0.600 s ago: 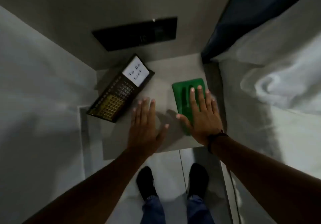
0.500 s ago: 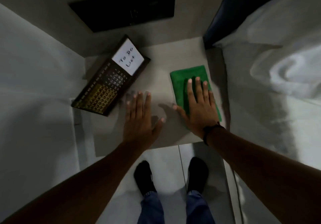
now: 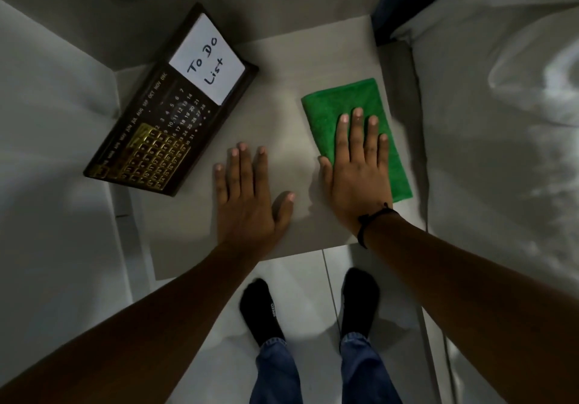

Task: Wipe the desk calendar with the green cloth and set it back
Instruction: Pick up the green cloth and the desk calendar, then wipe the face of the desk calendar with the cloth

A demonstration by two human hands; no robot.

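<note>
A: We see both hands flat on the counter (image 3: 282, 68). Where do we put the desk calendar (image 3: 170, 105)?

B: At the far left corner of the counter, lying at a slant with its face up, clear of both hands. We read a white card (image 3: 207, 58) marked "To Do List" at its far end, and gold date tiles toward its near end.

A: And the green cloth (image 3: 354, 127)?

B: Folded into a rectangle on the right side of the counter, near the edge by the bed (image 3: 501, 121). Our right hand (image 3: 357, 171) lies palm down on its near half, fingers (image 3: 357, 127) straight and spread, pressing on the cloth and not closed around it.

A: The left hand (image 3: 247, 193)?

B: Palm down on bare counter between calendar and cloth, fingers extended and open, thumb out to the side, gripping nothing. It sits just beside the calendar's near edge without touching it.

A: We also note a dark band (image 3: 372, 218) on the right wrist, and below the counter's front edge two feet in black socks (image 3: 263, 309) on a pale tiled floor (image 3: 300, 278)
</note>
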